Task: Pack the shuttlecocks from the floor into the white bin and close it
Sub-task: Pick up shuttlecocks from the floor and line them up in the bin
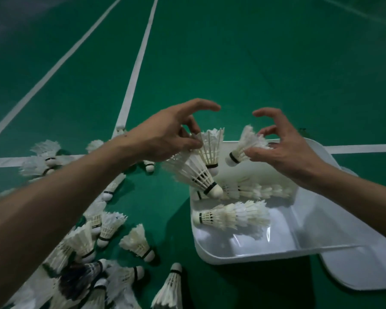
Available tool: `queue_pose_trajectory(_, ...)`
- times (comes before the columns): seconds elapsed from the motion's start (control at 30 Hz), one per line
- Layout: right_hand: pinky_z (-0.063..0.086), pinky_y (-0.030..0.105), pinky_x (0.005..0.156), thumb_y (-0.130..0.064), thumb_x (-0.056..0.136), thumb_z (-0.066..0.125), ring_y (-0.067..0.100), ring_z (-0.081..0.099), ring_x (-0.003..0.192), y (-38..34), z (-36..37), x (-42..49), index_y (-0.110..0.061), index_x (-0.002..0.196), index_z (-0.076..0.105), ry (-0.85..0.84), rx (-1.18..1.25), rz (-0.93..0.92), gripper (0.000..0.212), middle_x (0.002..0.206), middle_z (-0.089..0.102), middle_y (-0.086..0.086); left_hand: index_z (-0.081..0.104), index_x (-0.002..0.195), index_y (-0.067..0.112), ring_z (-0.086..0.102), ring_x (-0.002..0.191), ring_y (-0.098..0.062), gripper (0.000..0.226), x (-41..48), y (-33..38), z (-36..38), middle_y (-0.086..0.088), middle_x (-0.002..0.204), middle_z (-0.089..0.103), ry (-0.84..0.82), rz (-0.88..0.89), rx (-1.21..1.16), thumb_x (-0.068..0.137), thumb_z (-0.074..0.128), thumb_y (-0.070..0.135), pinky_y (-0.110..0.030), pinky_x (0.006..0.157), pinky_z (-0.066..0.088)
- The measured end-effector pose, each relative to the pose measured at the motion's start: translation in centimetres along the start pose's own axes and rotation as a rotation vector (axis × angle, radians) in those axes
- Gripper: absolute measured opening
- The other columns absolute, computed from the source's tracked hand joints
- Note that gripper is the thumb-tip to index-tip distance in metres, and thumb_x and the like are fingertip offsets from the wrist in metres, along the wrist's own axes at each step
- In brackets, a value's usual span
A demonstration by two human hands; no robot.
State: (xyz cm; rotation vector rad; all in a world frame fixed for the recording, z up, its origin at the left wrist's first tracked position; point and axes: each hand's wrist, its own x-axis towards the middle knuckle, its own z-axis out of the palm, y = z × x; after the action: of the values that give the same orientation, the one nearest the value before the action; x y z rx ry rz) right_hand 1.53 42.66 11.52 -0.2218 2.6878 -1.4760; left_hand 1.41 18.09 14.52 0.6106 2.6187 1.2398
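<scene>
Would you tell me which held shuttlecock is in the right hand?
The lone shuttlecock, cork pointing left, pinched by its feathers in the right hand; the left hand grips two others.

The white bin (232,257) at four o'clock looks like smooth glossy plastic, the shuttlecocks (138,243) at seven o'clock have frayed feather skirts on smooth pale bases, and the green floor (254,63) looks matt.

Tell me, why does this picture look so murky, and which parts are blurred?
Head view: dim, green-tinted light, darkest at top left; glare streaks on the glossy white plastic bin; white feathered shuttlecocks at bottom left smear into blur; the left hand and right hand, pinching shuttlecocks, look sharper.
</scene>
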Motion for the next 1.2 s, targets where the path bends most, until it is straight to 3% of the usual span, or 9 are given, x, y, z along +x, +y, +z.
queue_pose_trajectory(0.1,0.057,0.04,0.081,-0.016,0.079,0.075,0.028,0.064,0.091,2.7,-2.4,-1.1,-0.048,0.123,0.049,-0.001,-0.049,0.073,0.061,0.109,0.049,-0.004,0.039,0.129,0.052,0.065,0.078,-0.005,0.067,1.6,0.8,2.6,0.006,0.092,0.058,-0.057,0.022,0.038,0.083,0.066,0.01,-0.016,0.072,0.054)
queue_pose_trajectory(0.2,0.048,0.024,0.073,-0.016,0.079,0.074,0.019,0.057,0.1,5.8,-4.2,-2.4,-0.044,0.117,0.058,-0.011,-0.12,0.113,0.05,0.116,0.051,0.002,0.041,0.13,0.05,0.063,0.075,-0.008,0.064,3.0,1.0,5.3,0.006,0.091,0.058,-0.118,0.03,0.082,0.084,0.068,0.013,-0.018,0.075,0.052)
queue_pose_trajectory(0.43,0.048,0.025,0.057,-0.02,0.076,0.077,0.019,0.063,0.082,10.1,-6.0,-3.9,-0.035,0.109,0.055,-0.076,-0.264,0.294,0.043,0.103,0.059,-0.001,0.038,0.134,0.048,0.062,0.083,-0.007,0.063,5.0,0.3,9.9,0.013,0.09,0.058,-0.283,-0.028,0.191,0.087,0.067,0.017,-0.023,0.076,0.051)
queue_pose_trajectory(0.57,0.051,0.03,0.068,-0.024,0.073,0.076,0.021,0.06,0.088,11.0,-6.1,-3.9,-0.033,0.108,0.053,-0.134,-0.549,0.336,0.043,0.103,0.061,-0.001,0.038,0.135,0.047,0.062,0.08,-0.006,0.063,5.9,-0.2,11.5,0.013,0.091,0.057,-0.335,-0.051,0.189,0.088,0.066,0.015,-0.021,0.072,0.05)
queue_pose_trajectory(0.67,0.049,0.031,0.065,-0.028,0.073,0.074,0.022,0.058,0.082,11.8,-5.8,-3.9,-0.035,0.105,0.05,-0.2,-0.705,0.327,0.041,0.1,0.064,0.002,0.038,0.135,0.047,0.061,0.082,-0.006,0.062,6.6,-0.5,12.1,0.013,0.092,0.057,-0.349,-0.065,0.201,0.088,0.065,0.016,-0.024,0.074,0.051)
queue_pose_trajectory(0.87,0.039,0.024,0.055,-0.027,0.074,0.078,0.02,0.053,0.08,12.7,-4.3,-3.2,-0.024,0.111,0.05,-0.353,-0.709,0.352,0.046,0.092,0.057,0.001,0.04,0.133,0.048,0.063,0.082,-0.007,0.06,7.4,-1.6,12.4,0.014,0.093,0.058,-0.339,-0.086,0.216,0.088,0.065,0.018,-0.023,0.073,0.05)
queue_pose_trajectory(1.0,0.042,0.025,0.07,-0.027,0.074,0.08,0.017,0.051,0.088,13.1,-2.8,-2.5,-0.02,0.116,0.054,-0.433,-0.71,0.358,0.05,0.109,0.057,0.001,0.041,0.133,0.047,0.061,0.081,-0.006,0.058,7.5,-2.4,12.1,0.014,0.092,0.058,-0.323,-0.098,0.212,0.088,0.065,0.018,-0.026,0.076,0.049)
queue_pose_trajectory(1.2,0.052,0.027,0.076,-0.018,0.072,0.083,0.02,0.062,0.094,13.8,-0.7,-1.9,-0.015,0.119,0.058,-0.4,-0.445,0.466,0.053,0.107,0.061,0.004,0.042,0.131,0.048,0.062,0.084,-0.009,0.056,7.4,-3.3,11.8,0.014,0.095,0.059,-0.316,-0.118,0.199,0.088,0.065,0.021,-0.032,0.082,0.052)
